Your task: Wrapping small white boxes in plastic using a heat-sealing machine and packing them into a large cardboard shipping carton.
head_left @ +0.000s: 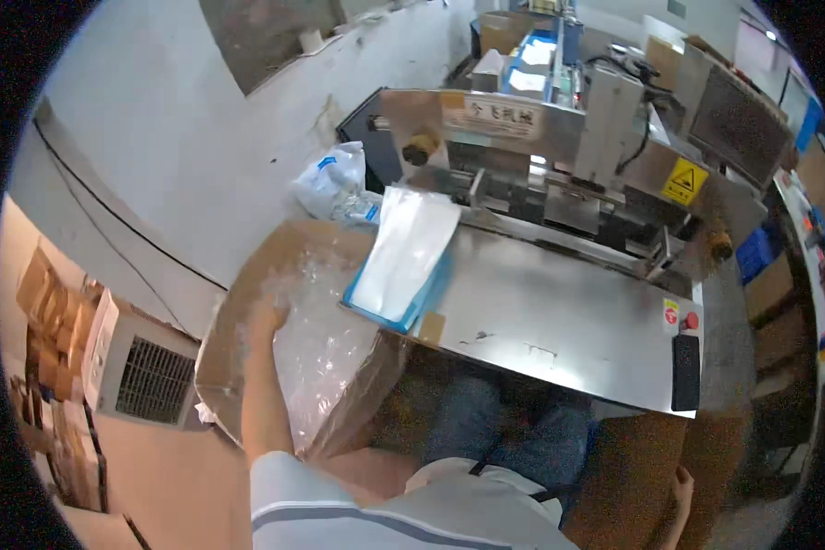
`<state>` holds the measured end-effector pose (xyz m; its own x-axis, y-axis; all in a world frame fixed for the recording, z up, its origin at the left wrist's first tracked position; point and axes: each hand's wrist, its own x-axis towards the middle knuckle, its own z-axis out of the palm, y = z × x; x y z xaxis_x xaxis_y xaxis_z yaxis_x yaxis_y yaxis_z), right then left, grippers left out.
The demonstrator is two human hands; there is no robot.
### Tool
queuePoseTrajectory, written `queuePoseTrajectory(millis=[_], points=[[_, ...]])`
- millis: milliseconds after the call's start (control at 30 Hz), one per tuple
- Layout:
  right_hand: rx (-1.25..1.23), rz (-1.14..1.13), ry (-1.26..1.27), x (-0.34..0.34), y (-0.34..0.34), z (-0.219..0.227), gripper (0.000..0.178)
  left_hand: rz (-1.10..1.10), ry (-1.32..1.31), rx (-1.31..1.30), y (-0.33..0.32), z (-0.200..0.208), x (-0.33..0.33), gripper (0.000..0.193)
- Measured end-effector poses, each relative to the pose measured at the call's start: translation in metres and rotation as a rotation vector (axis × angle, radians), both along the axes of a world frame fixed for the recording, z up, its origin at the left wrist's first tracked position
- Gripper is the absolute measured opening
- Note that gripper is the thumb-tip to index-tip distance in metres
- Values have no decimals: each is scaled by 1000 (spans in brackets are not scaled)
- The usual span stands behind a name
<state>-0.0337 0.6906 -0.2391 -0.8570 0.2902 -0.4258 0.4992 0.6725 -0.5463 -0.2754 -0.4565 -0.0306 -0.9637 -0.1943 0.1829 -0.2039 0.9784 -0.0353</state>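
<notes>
My left hand (268, 316) reaches down into a large cardboard box (218, 367) lined with plastic and filled with clear plastic packets (316, 344). Its fingers are partly lost among the packets, so I cannot tell if they grip one. At the lower right my right hand (682, 484) hangs low beside brown cardboard, loosely curled with no object visible in it. A stack of white flat sheets or bags (405, 252) rests in a blue tray (401, 323) at the left end of the metal machine table (522, 302).
Behind the metal table stands a machine (559, 183) with a yellow warning label (685, 181). A red button (691, 321) and a black phone-like slab (685, 371) sit at its right end. A white plastic sack (332, 181) leans by the wall; a grilled unit (147, 367) stands left.
</notes>
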Motion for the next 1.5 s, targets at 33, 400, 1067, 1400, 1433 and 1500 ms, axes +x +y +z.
queuePoseTrajectory(millis=[33, 400, 1067, 1400, 1433, 1500], points=[[79, -41, 7, 18, 24, 34, 30, -41, 7, 79, 46, -27, -31, 47], [-71, -205, 511, -101, -106, 230, 41, -143, 292, 728, 272, 59, -168, 60], [170, 309, 1133, -205, -391, 349, 50, -994, 167, 782, 467, 130, -30, 20], [-193, 488, 912, -206, -410, 308, 12, -847, -178, 1150, 504, 112, 24, 17], [-194, 481, 916, -206, -414, 310, 12, -720, -230, 1218, 502, 99, 24, 20], [-51, 395, 1203, -205, -417, 317, 10, -604, -288, 1278, 504, 81, 24, 24]])
